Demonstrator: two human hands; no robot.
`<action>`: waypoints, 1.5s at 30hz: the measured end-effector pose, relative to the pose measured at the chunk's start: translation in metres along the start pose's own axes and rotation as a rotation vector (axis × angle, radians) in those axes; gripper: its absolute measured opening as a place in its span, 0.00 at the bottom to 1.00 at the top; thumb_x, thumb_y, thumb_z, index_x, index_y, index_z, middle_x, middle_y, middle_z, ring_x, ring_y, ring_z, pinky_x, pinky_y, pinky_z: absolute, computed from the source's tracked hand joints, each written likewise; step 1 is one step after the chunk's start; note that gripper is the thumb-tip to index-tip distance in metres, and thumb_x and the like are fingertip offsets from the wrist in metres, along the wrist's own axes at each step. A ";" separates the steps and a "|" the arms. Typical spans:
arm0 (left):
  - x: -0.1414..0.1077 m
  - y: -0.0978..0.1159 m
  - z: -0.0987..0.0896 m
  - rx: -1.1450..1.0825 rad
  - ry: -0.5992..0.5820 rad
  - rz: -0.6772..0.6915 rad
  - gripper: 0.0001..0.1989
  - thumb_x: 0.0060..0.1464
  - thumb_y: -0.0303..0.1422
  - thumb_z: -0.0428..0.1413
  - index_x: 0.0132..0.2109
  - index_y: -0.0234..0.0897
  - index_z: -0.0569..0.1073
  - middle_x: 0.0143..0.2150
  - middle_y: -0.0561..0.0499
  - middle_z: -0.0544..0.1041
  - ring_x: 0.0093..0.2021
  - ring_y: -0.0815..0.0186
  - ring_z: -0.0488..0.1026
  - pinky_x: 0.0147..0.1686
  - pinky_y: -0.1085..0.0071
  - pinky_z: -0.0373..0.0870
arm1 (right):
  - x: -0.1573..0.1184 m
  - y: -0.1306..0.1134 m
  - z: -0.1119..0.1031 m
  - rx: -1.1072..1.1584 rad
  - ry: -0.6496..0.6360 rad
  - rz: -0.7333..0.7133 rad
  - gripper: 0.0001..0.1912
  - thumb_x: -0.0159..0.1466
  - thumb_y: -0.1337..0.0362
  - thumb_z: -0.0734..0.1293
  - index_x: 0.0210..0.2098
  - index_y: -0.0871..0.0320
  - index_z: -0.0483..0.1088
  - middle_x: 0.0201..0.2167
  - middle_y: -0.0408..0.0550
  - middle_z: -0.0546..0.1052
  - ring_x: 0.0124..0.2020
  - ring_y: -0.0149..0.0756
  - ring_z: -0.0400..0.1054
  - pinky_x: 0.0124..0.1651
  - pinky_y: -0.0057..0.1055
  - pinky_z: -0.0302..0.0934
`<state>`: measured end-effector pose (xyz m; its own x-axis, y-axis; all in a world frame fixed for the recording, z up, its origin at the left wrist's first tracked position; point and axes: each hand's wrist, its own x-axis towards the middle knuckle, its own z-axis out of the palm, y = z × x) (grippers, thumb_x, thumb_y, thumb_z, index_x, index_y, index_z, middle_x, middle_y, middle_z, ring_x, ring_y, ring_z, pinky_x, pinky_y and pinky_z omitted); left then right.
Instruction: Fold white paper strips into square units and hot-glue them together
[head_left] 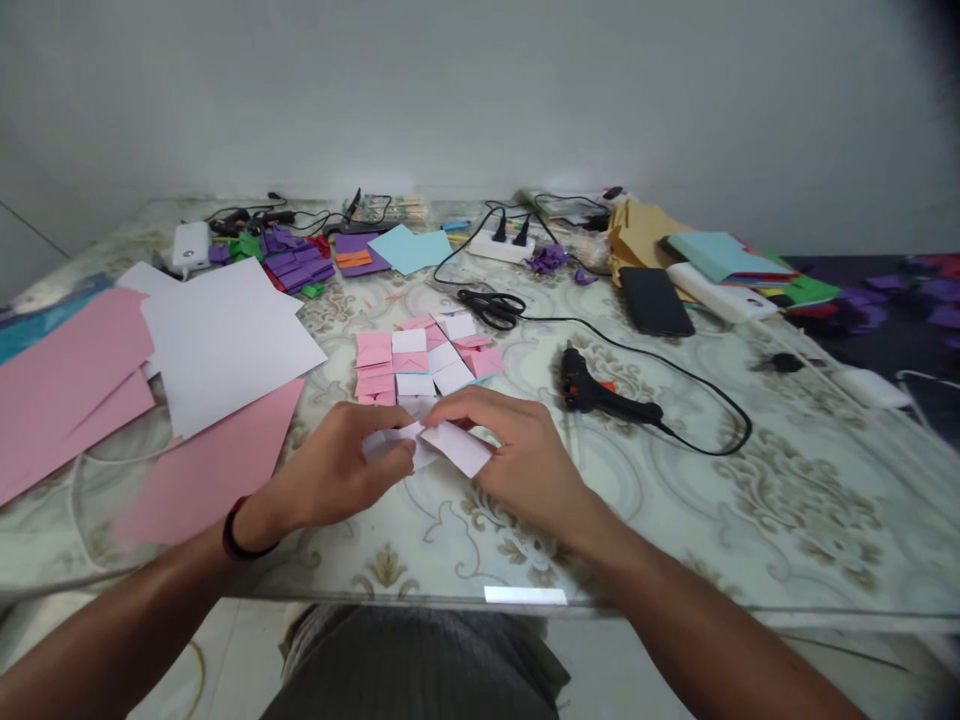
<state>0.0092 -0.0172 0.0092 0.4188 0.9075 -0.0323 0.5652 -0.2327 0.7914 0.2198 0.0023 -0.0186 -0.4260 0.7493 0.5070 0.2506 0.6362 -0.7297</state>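
Between my two hands is a small piece of white paper (459, 448), partly folded and lifted over the table's near half. My left hand (341, 455) pinches its left part between thumb and fingers. On the other side my right hand (525, 455) grips the right part, its fingertips meeting the left ones near the middle. Some of the paper is hidden behind the fingers. Just beyond the hands lie several small folded pink and white paper pieces (411, 362). Black-handled scissors (493, 308) rest behind these pieces. A black glue gun (604, 388) lies to the right, its cord looping outward.
Large white sheets (232, 340) and pink sheets (67, 380) spread across the left. Purple folded papers (292, 258) and a white power strip (501, 246) are at the back. At the right sit a black phone-like slab (656, 300) and stacked coloured papers (731, 258). Cables cross the patterned tabletop (660, 530).
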 end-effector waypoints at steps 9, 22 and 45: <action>0.000 -0.003 0.003 -0.009 0.059 0.031 0.10 0.65 0.35 0.56 0.37 0.36 0.79 0.30 0.55 0.78 0.30 0.69 0.70 0.32 0.74 0.63 | -0.001 -0.006 0.002 -0.002 0.036 0.075 0.12 0.65 0.73 0.68 0.46 0.53 0.77 0.43 0.46 0.85 0.39 0.37 0.80 0.45 0.34 0.74; -0.003 -0.005 -0.002 -0.128 0.278 0.010 0.12 0.61 0.38 0.58 0.34 0.34 0.77 0.30 0.53 0.75 0.30 0.68 0.66 0.28 0.73 0.60 | 0.002 -0.009 -0.019 0.403 -0.208 0.164 0.26 0.65 0.62 0.73 0.61 0.51 0.68 0.58 0.52 0.77 0.55 0.42 0.75 0.57 0.41 0.72; -0.002 -0.004 0.000 -0.114 0.010 0.059 0.11 0.58 0.28 0.56 0.27 0.33 0.69 0.24 0.57 0.65 0.26 0.73 0.57 0.25 0.75 0.54 | 0.006 0.000 -0.004 0.561 -0.175 0.533 0.11 0.60 0.57 0.77 0.33 0.58 0.78 0.30 0.42 0.78 0.32 0.31 0.70 0.37 0.28 0.64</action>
<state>0.0057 -0.0179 0.0064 0.4413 0.8971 0.0223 0.4551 -0.2451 0.8560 0.2207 0.0080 -0.0136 -0.5140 0.8575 -0.0210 0.0032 -0.0226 -0.9997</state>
